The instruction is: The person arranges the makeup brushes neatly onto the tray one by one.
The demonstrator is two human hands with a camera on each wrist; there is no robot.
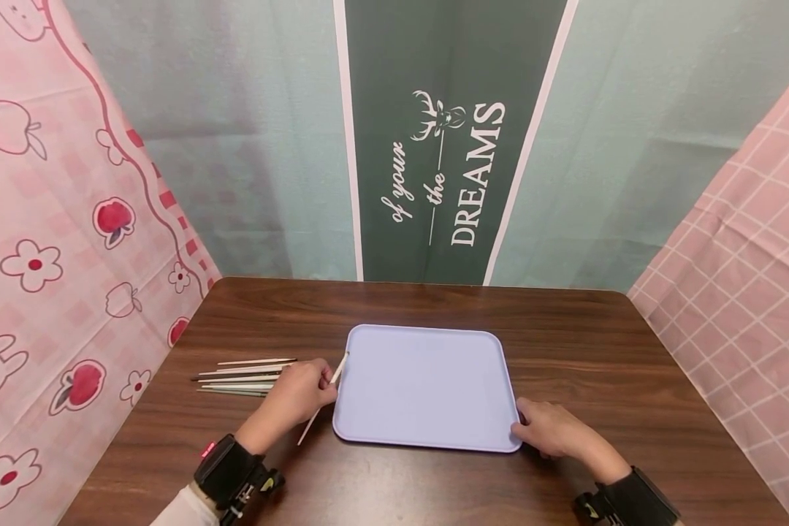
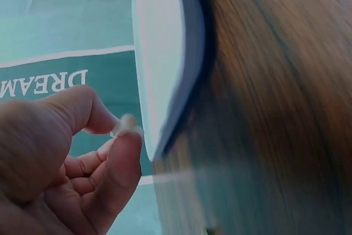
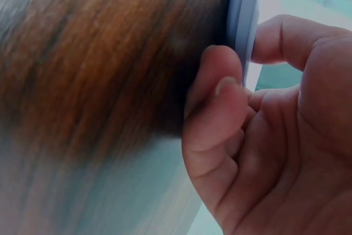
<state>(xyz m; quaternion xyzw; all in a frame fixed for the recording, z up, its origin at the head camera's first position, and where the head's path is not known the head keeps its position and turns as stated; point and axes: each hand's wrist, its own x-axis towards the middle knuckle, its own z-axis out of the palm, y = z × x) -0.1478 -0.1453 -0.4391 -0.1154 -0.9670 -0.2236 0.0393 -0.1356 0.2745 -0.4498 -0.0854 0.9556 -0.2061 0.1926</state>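
Note:
My left hand is at the tray's left side, pinching a slim pale paintbrush between thumb and fingers. The brush slants, its upper end overlapping the tray's left rim in the head view. From the left wrist, only a short whitish bit of the brush shows at the fingertips. The lavender tray lies flat on the table. At its lower right corner my right hand grips the rim, thumb on one side and curled fingers on the other.
Left of my left hand, several thin paintbrushes lie side by side on the brown wooden table. A green curtain with lettering hangs behind the table; pink patterned cloths flank both sides.

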